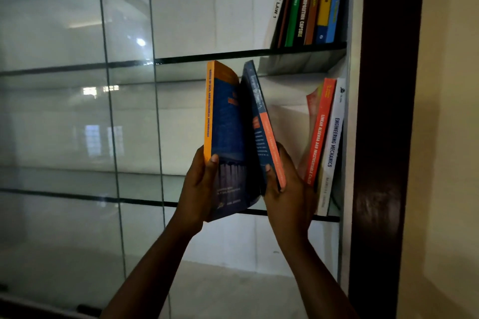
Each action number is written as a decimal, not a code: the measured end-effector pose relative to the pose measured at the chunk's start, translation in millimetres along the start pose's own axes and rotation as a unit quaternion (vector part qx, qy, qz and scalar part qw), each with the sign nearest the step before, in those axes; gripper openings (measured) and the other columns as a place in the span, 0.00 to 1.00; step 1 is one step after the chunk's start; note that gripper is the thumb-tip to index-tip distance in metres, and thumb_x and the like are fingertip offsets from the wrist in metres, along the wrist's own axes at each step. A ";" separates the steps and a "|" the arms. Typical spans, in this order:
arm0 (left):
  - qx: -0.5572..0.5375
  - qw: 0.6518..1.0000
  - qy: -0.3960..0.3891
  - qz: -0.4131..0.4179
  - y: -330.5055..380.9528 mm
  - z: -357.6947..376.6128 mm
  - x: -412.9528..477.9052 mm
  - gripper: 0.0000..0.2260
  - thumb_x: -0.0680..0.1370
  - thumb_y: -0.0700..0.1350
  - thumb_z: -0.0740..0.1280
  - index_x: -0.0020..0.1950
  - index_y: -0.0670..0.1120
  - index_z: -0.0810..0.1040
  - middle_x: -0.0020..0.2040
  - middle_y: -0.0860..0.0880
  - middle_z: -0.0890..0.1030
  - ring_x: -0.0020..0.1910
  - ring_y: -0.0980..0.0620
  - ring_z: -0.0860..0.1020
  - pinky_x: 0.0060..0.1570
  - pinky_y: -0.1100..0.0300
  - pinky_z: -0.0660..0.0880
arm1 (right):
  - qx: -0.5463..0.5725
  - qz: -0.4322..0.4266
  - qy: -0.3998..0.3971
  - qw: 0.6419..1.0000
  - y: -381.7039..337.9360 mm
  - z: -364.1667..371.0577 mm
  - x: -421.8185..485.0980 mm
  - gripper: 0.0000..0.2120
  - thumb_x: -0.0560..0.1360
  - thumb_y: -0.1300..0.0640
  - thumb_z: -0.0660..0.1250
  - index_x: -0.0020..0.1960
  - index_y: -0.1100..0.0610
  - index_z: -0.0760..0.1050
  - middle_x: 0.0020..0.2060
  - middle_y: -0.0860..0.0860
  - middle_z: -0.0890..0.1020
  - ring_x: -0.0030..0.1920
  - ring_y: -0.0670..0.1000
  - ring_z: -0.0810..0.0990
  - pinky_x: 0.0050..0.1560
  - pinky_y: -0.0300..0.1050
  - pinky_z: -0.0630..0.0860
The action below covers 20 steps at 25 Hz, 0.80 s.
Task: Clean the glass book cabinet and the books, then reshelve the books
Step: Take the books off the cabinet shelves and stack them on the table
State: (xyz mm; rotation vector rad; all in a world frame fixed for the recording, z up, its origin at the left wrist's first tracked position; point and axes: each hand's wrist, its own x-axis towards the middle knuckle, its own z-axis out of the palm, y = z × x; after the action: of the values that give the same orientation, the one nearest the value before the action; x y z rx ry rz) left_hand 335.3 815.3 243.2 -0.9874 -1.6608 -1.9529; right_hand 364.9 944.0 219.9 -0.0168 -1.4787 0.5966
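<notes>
At the middle shelf (285,212) of the cabinet (383,137), I held two books upright, one per hand, so each could slide in spine-out. My left hand (199,184) clamped the orange-spined book (223,137), thumb across its cover. My right hand (287,184) pinched the blue book (261,122) near its foot, tilted toward the leaning red book (320,132) and white book (333,145), probably to join them. The upper row (308,2) leaned likewise.
</notes>
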 end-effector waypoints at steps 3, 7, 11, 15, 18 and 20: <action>0.043 0.999 0.017 0.018 24.2 -27.4 -21.3 0.12 0.76 0.52 0.56 0.58 0.53 0.70 0.54 0.50 0.79 0.51 0.53 0.80 0.46 0.56 0.80 | 0.002 -0.034 -0.023 0.999 -32.2 -20.2 -1.7 0.22 0.70 0.60 0.67 0.64 0.55 0.75 0.42 0.55 0.84 0.43 0.51 0.81 0.41 0.48 0.79; 0.137 0.984 0.085 0.072 48.3 -77.9 -54.9 0.07 0.80 0.43 0.57 0.56 0.49 0.71 0.48 0.53 0.79 0.44 0.66 0.78 0.41 0.72 0.73 | -0.028 -0.079 -0.066 0.994 -82.8 -42.7 -19.9 0.22 0.70 0.58 0.67 0.64 0.52 0.75 0.33 0.49 0.83 0.27 0.50 0.79 0.29 0.34 0.67; 0.164 0.981 0.085 0.051 70.3 -143.5 -111.3 0.03 0.80 0.45 0.61 0.53 0.50 0.72 0.46 0.54 0.79 0.42 0.67 0.77 0.42 0.70 0.73 | -0.070 -0.071 -0.099 0.990 -145.2 -60.8 -67.0 0.26 0.65 0.58 0.67 0.62 0.48 0.76 0.26 0.48 0.79 0.21 0.52 0.75 0.25 0.35 0.59; 0.153 0.982 0.110 -0.031 93.4 -216.9 -185.0 0.03 0.79 0.48 0.61 0.52 0.51 0.73 0.45 0.51 0.80 0.42 0.59 0.79 0.45 0.57 0.77 | -0.042 -0.054 -0.167 0.984 -211.1 -65.3 -126.5 0.26 0.66 0.57 0.67 0.63 0.47 0.75 0.27 0.49 0.80 0.23 0.55 0.76 0.21 0.39 0.66; 0.168 0.968 0.159 -0.098 113.4 -270.7 -240.1 0.06 0.80 0.43 0.58 0.51 0.53 0.72 0.44 0.51 0.80 0.39 0.59 0.80 0.38 0.60 0.79 | -0.002 -0.050 -0.218 0.975 -259.2 -58.4 -174.8 0.27 0.67 0.60 0.72 0.65 0.48 0.74 0.28 0.50 0.81 0.23 0.55 0.78 0.22 0.42 0.71; 0.200 0.949 0.211 -0.126 123.0 -313.9 -277.2 0.07 0.80 0.41 0.58 0.50 0.53 0.72 0.45 0.51 0.80 0.39 0.59 0.80 0.39 0.60 0.79 | 0.028 -0.054 -0.271 0.961 -294.1 -48.6 -211.4 0.30 0.65 0.62 0.76 0.65 0.50 0.74 0.29 0.51 0.82 0.24 0.54 0.78 0.23 0.41 0.72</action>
State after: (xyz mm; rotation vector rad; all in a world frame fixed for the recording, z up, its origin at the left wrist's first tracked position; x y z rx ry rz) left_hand 526.1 445.4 112.0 -0.1965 -1.8776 -1.7073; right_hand 522.3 627.7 126.5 0.2907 -1.9773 0.5787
